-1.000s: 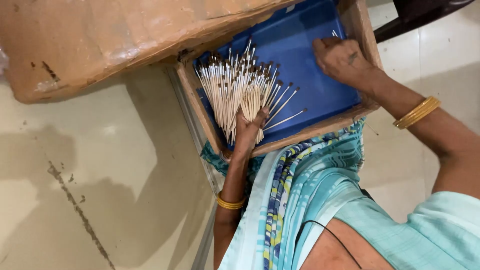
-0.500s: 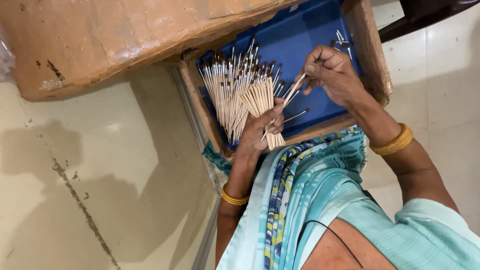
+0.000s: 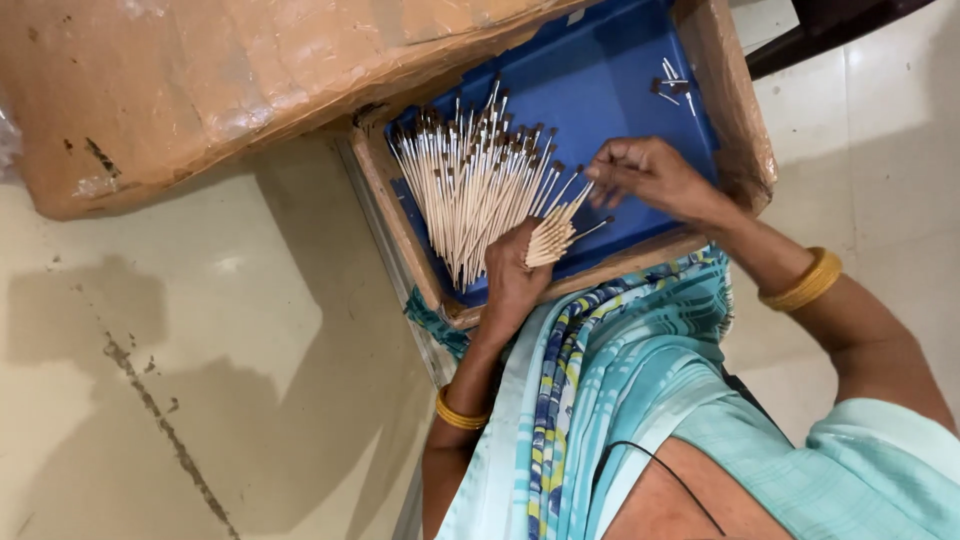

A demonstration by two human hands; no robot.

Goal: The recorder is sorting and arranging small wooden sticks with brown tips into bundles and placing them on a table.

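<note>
The right hand [image 3: 650, 175] has come down from the far corner of the tray and now sits close to the left hand [image 3: 515, 275], almost touching the sticks it holds. The left hand is closed around a small bunch of thin pale wooden sticks with dark brown tips [image 3: 552, 235]. The bunch fans out toward the right hand. The right hand's fingers [image 3: 610, 160] are bent and pinched together at the tips of those sticks, but it is hard to tell if they grip one.

Both hands are over a flat blue tray with brown cardboard sides [image 3: 620, 80]. A big pile of the same brown-tipped sticks [image 3: 475, 180] lies in the left part of the tray, just beside the left hand. A few loose sticks [image 3: 672, 85] lie well apart in the far right corner.

A large brown cardboard box wrapped in clear tape [image 3: 230, 80] lies over the top edge of the tray. Each wrist has a gold bangle [image 3: 802, 283]. The person wears a light blue and green striped cloth [image 3: 620, 380]. Under it all is a pale cream floor [image 3: 200, 380] with dark marks.
</note>
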